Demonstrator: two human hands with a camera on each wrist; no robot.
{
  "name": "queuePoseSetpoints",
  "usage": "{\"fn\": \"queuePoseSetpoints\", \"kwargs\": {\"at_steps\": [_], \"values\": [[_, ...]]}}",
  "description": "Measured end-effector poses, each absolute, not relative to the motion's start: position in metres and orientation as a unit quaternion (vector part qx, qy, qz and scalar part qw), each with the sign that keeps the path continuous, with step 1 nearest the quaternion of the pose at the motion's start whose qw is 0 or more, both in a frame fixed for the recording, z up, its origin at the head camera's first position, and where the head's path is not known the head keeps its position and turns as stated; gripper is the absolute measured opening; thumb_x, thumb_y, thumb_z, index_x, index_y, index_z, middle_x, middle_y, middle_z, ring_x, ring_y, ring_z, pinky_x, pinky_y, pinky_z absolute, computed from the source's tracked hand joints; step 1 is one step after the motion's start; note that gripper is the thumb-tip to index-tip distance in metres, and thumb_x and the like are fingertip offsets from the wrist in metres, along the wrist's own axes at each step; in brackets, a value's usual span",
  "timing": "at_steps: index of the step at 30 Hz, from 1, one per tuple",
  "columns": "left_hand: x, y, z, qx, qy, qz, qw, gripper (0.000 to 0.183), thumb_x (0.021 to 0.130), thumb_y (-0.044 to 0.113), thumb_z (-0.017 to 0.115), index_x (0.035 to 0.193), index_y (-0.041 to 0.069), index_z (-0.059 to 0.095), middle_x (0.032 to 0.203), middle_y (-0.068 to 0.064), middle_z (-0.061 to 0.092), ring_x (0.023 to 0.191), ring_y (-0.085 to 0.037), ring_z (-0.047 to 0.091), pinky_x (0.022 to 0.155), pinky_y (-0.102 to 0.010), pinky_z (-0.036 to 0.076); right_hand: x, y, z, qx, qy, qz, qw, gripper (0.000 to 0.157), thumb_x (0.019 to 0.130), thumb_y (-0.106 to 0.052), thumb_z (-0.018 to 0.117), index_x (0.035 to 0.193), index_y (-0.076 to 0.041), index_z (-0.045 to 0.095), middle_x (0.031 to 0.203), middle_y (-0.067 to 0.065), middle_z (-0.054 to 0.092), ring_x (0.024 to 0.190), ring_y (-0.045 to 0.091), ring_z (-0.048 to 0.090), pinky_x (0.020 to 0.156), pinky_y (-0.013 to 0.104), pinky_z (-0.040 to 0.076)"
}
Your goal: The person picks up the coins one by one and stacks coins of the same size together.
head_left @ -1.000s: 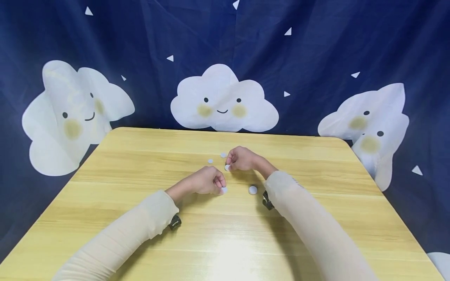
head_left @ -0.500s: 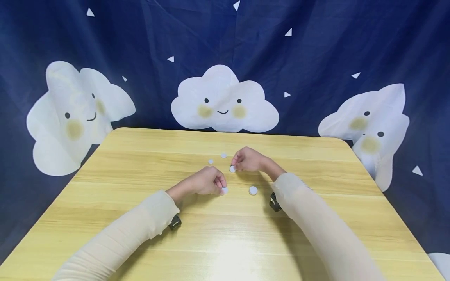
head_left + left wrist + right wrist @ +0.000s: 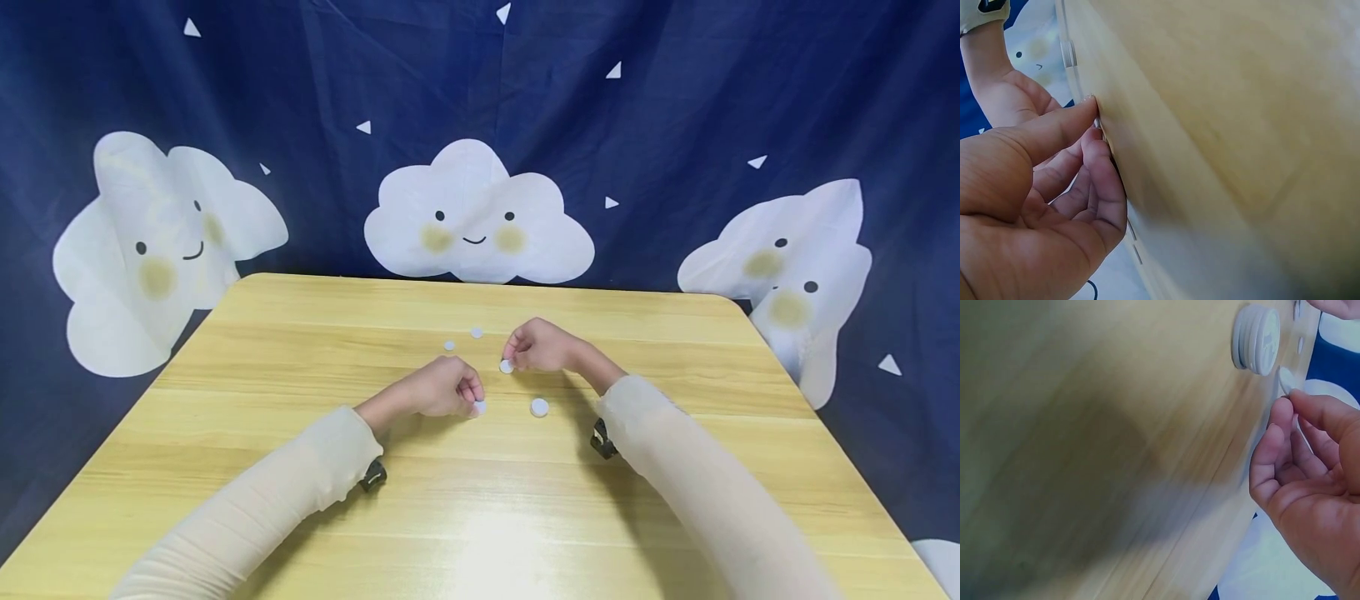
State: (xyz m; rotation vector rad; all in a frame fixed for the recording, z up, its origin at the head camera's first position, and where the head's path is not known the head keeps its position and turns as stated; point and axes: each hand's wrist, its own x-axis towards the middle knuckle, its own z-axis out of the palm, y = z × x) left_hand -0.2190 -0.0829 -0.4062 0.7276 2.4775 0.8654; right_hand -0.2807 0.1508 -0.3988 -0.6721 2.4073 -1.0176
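Observation:
My left hand rests low over the table, its thumb and fingertips pinching a small white disc at the tabletop. Farther back and to the right, my right hand pinches another white disc by its edge; the right wrist view shows that disc tilted between thumb and fingertip. Between the two forearms stands a short stack of white round discs, with a faint mark on its top face in the right wrist view. In the left wrist view, fingers mostly hide the left disc.
Two more flat white discs, a nearer one and a farther one, lie beyond the left hand. The wooden table ends at a dark blue curtain printed with clouds.
My right hand has drawn to the right and slightly nearer with its disc, away from the far loose disc. The left hand stays in place on its own disc.

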Motion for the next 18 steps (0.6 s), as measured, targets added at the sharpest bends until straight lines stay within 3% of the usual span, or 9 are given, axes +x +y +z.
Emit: {"fn": "queuePoseSetpoints", "kwargs": {"at_steps": [9, 18], "values": [[-0.220, -0.083, -0.408, 0.260, 0.890, 0.312, 0.207, 0.015, 0.085, 0.007, 0.083, 0.093, 0.011, 0.071, 0.086, 0.002, 0.066, 0.083, -0.013, 0.061, 0.080, -0.026, 0.052, -0.265, 0.157, -0.393, -0.270, 0.854, -0.384, 0.224, 0.015, 0.086, 0.007, 0.065, 0.099, 0.004, 0.070, 0.086, 0.012, 0.072, 0.071, 0.013, 0.058, 0.062, 0.025, 0.046], [-0.220, -0.083, -0.410, 0.252, 0.895, 0.310, 0.200, 0.015, 0.084, 0.008, 0.084, 0.091, 0.012, 0.071, 0.084, 0.003, 0.066, 0.081, -0.012, 0.061, 0.078, -0.026, 0.052, -0.254, 0.155, -0.396, -0.298, 0.839, -0.393, 0.231, 0.011, 0.090, 0.006, 0.069, 0.100, 0.005, 0.071, 0.091, 0.013, 0.074, 0.078, 0.013, 0.064, 0.075, 0.027, 0.053]]}}
